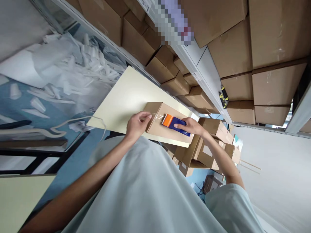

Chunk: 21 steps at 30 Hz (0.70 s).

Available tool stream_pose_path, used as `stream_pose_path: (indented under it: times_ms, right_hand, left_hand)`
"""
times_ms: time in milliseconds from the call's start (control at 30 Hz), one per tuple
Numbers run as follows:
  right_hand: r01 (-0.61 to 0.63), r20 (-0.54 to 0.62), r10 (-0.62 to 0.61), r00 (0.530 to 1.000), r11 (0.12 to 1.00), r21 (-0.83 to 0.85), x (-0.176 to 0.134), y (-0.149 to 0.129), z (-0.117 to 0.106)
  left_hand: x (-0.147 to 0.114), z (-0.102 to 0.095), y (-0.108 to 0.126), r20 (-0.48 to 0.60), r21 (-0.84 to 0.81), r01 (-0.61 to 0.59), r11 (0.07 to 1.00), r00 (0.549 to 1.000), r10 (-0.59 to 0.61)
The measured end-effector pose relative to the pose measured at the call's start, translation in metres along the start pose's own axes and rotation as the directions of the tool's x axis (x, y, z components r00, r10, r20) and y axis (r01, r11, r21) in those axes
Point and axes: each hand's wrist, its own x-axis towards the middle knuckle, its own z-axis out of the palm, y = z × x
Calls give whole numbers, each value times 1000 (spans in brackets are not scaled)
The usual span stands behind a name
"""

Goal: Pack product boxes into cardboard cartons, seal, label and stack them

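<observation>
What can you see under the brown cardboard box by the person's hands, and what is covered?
A pale yellow flat tabletop shows around the box. The patch beneath it is covered and cannot be seen.

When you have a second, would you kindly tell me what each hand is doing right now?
Left hand: fingers curled at the cardboard box's end; grip cannot be told.
Right hand: closed, holding the blue-and-orange toothed tool.

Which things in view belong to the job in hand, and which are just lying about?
In use:
tape dispenser, in the right hand
cardboard box, left hand at one end
cream table, under the box

Apparently just lying about:
two yellow-and-black tools, on the shelf
white scraps, heaped beyond the table
</observation>
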Motion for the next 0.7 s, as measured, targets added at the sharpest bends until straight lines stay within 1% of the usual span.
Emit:
stream_pose_path:
  times_ms: [67, 100, 133, 200, 233, 267, 333, 367, 467, 533, 600, 700]
  right_hand:
    - [1, 0, -1, 1000, 1000, 1, 0, -1, 0]
    - [1, -2, -1, 1000, 1000, 1, 0, -1, 1]
    - [3, -3, -3, 1000, 1000, 1, -1, -2, 1]
    - [7, -3, -7, 1000, 1000, 0, -1, -2, 1]
    - [6, -2, -6, 1000, 1000, -1, -1, -2, 1]
    - [3, -2, -3, 1000, 1000, -3, -1, -3, 1]
    - [-7, -8, 7, 1000, 1000, -11, 0, -2, 2]
    - [-10, -11, 10, 1000, 1000, -15, 0, -2, 2]
    - [3, -20, -3, 1000, 1000, -21, 0, -1, 2]
    - [16, -21, -16, 1000, 1000, -7, -1, -1, 1]
    - [15, 16, -16, 1000, 998, 54, -4, -2, 0]
    - [2, 131, -26, 991, 984, 180, -9, -2, -2]
  left_hand:
    - [-5, -3, -6, -67, 84, 5, 996, 998, 1]
    - [-9, -4, -7, -85, 100, -19, 995, 996, 28]
    - [-14, -4, -6, -85, 105, -71, 992, 993, 80]
    - [-26, 0, -1, -47, 126, -218, 968, 973, 226]
    - [-32, 4, 3, -14, 149, -276, 950, 960, 281]
    - [-37, 8, 8, 26, 175, -310, 935, 950, 310]
    - [-44, 20, 16, 97, 218, -329, 919, 944, 315]
    - [-44, 25, 18, 115, 232, -328, 916, 944, 309]
    - [-38, 38, 19, 103, 258, -326, 910, 945, 310]
    - [-32, 42, 15, 86, 269, -317, 909, 948, 306]
    - [-27, 43, 10, 75, 276, -307, 911, 952, 298]
    - [-24, 43, 7, 67, 284, -303, 910, 953, 296]
